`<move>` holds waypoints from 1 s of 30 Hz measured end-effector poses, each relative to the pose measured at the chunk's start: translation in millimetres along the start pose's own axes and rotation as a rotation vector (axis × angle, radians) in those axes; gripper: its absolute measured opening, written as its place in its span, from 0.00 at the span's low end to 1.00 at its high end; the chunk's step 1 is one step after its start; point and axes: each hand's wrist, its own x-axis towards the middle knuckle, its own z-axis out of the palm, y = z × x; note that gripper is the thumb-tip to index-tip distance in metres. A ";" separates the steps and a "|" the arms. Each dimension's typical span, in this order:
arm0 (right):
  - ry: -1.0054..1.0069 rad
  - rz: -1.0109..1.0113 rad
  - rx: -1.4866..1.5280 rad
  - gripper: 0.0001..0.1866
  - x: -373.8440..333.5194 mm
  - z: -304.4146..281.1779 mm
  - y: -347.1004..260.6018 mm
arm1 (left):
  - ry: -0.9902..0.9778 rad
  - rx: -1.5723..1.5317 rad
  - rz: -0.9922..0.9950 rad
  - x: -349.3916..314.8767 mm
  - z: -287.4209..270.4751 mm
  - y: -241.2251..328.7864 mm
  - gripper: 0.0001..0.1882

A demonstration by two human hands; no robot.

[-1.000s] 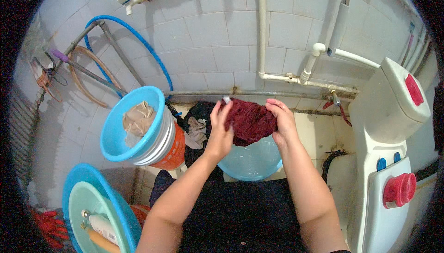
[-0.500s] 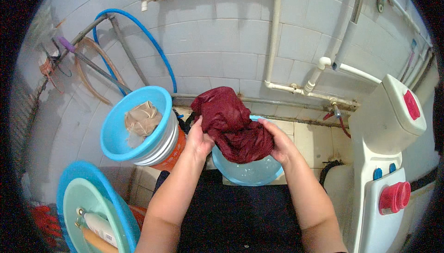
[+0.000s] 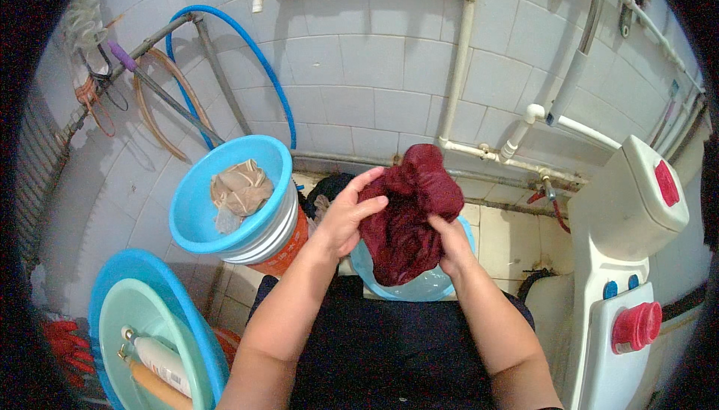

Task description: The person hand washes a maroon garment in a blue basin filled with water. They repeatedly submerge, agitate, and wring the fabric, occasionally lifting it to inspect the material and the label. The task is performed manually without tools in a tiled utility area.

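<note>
Fingers (image 3: 365, 178) and thumb of the left hand (image 3: 343, 219) are spread apart, and the edge of a dark red cloth (image 3: 423, 193) touches them. The right hand (image 3: 451, 245) grips the cloth's lower right side, thumb in front; I cannot see its other fingers.

Far past the fingers is a big, pale tile wall (image 3: 359, 58). Well to their right stands a white toilet (image 3: 628, 196). Low and left of them leans a big blue tub (image 3: 161, 275). Left of the left fingers, a light blue basin (image 3: 193, 202) sits on white and orange buckets (image 3: 283, 253). A pale green bowl (image 3: 146, 307) nests in the big tub. Another blue bowl (image 3: 374, 279) is just below the hands, under the red cloth, which is bunched and wrinkly between them. A crumpled tan cloth (image 3: 243, 187) lies in the basin, left of the left fingers. Down and left of the hands, a white bottle (image 3: 159, 359) and a tan stick (image 3: 161, 387) lie in the green bowl. Far right of the right fingers, a red jar (image 3: 636, 328) sits on the toilet.
</note>
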 end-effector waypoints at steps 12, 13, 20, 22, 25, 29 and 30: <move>0.111 0.289 0.171 0.19 45.3 -61.7 21.9 | 0.195 -0.289 0.170 -1.4 -1.8 25.6 0.25; 0.109 0.293 0.176 0.21 45.0 -59.8 26.3 | 0.196 -0.293 0.181 -0.4 -3.5 23.8 0.25; 0.124 0.301 0.200 0.23 77.4 -99.3 58.9 | 0.179 -0.232 0.170 8.9 -4.3 3.9 0.20; 0.173 0.300 0.127 0.24 70.5 -84.9 54.0 | 0.194 -0.153 0.179 10.3 -6.3 -3.4 0.18; 0.287 0.130 -0.124 0.30 42.9 -40.4 29.8 | 0.188 -0.004 0.203 11.2 -7.6 -14.9 0.17; -0.204 -0.220 -0.332 0.35 17.5 -2.1 6.1 | 0.187 0.296 0.102 9.0 4.1 -34.6 0.18; -0.324 -0.252 -0.474 0.37 13.7 3.1 2.9 | 0.136 0.320 0.122 11.1 4.7 -43.5 0.19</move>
